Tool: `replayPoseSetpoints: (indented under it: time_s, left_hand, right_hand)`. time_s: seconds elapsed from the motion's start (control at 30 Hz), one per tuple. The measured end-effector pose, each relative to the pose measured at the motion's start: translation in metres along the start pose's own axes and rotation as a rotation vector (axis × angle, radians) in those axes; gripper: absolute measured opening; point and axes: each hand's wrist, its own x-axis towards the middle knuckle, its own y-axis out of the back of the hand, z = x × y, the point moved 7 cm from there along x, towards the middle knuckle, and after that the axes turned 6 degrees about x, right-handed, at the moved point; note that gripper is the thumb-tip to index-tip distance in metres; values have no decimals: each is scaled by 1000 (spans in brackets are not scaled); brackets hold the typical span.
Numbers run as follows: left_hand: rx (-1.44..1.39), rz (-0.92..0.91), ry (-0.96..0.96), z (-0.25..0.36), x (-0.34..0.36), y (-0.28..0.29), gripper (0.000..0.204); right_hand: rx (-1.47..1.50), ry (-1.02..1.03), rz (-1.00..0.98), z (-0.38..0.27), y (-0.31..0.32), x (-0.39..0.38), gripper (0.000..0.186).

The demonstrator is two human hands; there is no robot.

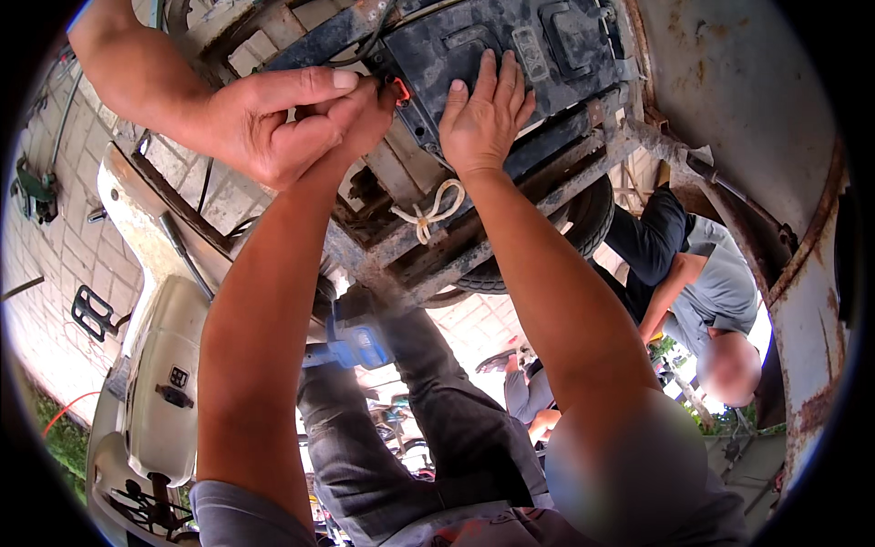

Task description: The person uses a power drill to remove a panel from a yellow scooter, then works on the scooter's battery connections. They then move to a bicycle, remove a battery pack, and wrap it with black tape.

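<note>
My right hand (485,114) lies flat, fingers outstretched, on the lid of a black battery case (574,64) set in a rusty metal frame (437,264). Beside the case's left edge, my left hand (372,123) is curled closed next to a small red part (399,91) and dark cables. Another person's hand (273,123) reaches in from the upper left, thumb and fingers bent, overlapping my left hand. It hides most of my left fingers, so what they grip cannot be made out. A white cord (430,214) is knotted round the frame between my forearms.
A black tyre (592,219) sits under the frame, and a blue power tool (357,345) near my legs. White body panels (164,392) stand at left beside a black pedal (91,313). A person in grey (720,283) crouches at right, near a rusty panel (738,82).
</note>
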Motion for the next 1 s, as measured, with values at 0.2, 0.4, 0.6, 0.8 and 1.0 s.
replayPoseSetpoints:
  time_s: [0.2, 0.4, 0.6, 0.8, 1.0]
  left_hand:
    - [-30, 242, -80, -5, -9, -2, 34]
    - [2, 154, -101, -2, -6, 3, 30]
    - [27, 255, -173, 3, -13, 10, 32]
    - [-26, 20, -52, 3, -11, 15, 34]
    - [9, 121, -105, -1, -9, 12, 35]
  right_hand:
    - [-3, 5, 3, -5, 1, -2, 53]
    - [10, 3, 13, -1, 1, 0, 54]
    - [3, 1, 2, -3, 1, -1, 55]
    - [9, 12, 17, 1, 1, 0, 55]
    - [8, 1, 6, 0, 1, -1, 55]
